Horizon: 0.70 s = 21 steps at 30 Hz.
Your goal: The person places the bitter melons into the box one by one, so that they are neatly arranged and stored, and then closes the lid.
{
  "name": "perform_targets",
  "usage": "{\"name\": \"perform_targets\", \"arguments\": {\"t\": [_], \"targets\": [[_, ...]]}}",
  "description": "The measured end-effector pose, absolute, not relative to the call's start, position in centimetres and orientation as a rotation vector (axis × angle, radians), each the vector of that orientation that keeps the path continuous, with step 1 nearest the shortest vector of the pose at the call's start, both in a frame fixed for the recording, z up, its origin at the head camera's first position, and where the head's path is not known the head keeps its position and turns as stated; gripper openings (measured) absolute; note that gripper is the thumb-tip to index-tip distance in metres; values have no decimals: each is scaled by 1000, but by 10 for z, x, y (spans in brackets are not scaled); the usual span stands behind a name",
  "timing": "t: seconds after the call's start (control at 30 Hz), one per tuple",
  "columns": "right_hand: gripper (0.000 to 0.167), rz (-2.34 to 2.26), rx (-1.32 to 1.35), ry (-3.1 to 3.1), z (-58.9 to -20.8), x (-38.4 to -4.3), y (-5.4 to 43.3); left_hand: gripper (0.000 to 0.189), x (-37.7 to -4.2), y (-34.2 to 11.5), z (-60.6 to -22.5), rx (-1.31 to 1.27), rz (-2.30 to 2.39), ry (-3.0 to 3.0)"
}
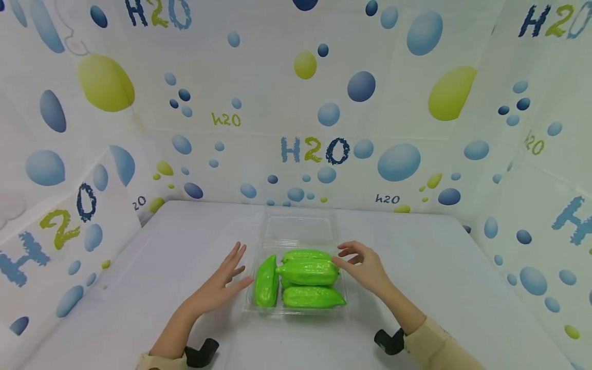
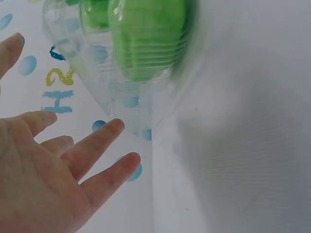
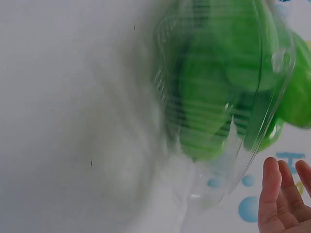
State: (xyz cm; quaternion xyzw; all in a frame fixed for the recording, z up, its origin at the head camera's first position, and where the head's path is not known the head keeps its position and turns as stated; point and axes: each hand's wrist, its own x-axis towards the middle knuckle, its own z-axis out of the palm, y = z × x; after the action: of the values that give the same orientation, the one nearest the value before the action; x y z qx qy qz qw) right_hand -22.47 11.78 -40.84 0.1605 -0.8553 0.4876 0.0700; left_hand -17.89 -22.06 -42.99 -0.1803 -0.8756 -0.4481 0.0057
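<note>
In the head view, a clear plastic box [image 1: 296, 311] stands on the table with its clear lid [image 1: 299, 226] tipped back on the far side. It holds several glossy, bright green, pointed fruit-like pieces. One green piece [image 1: 266, 282] lies lengthwise at the left; another [image 1: 309, 271] lies crosswise on top of the rest. My left hand [image 1: 222, 282] is spread beside the box's left wall, holding nothing. Bent loosely, the fingers of my right hand [image 1: 367, 264] hover at the right end of the top piece. The right wrist view shows that hand [image 3: 286, 204] without anything in its grasp.
A white table [image 1: 185, 231] lies under the box. Behind it and along both sides hangs a white curtain [image 1: 259, 92] printed with blue and green drops and H2O lettering. Black wrist mounts [image 1: 202, 353] sit at both sleeves.
</note>
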Motion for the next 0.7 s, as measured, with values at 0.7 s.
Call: {"name": "perform_targets", "arguments": {"t": [0.7], "targets": [[38,1462,317,-2673,-422,-300,124,75,-275,-221,-411,-395,-1546,-2986]]}}
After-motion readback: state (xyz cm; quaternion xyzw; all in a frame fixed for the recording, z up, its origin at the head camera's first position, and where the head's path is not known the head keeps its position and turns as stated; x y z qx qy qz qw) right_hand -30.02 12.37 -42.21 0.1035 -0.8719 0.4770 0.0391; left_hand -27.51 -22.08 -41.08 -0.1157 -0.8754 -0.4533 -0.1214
